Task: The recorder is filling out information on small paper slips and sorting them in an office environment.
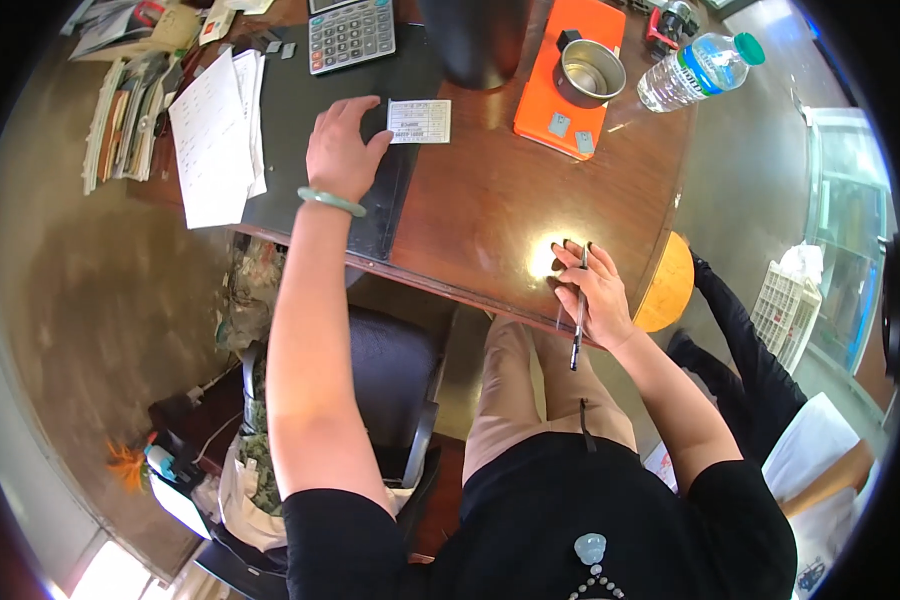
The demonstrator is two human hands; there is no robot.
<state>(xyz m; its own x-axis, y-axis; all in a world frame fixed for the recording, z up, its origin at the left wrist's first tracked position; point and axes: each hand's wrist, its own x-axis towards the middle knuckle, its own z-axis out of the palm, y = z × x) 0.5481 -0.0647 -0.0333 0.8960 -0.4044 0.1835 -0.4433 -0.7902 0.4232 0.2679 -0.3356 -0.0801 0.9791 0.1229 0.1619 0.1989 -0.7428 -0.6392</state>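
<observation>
My right hand point(599, 300) is at the table's near edge on the right, closed around a slim dark pen point(577, 343) whose lower end points back toward me. Over a black desk mat point(310, 195), my left hand point(344, 150) reaches out with thumb and fingers apart and nothing in it. A green bangle point(332, 201) circles that wrist. Just right of the left fingers lies a small printed paper slip point(425, 121), partly on the mat and partly on the wood. Whether the fingertips touch the slip I cannot tell.
Left of the mat's middle lie white papers point(213, 140), with a calculator point(351, 36) beyond. An orange folder point(560, 65) carries a metal cup point(590, 73) and small grey pieces. A water bottle point(698, 72) lies right of it. A chair point(395, 370) stands below the table.
</observation>
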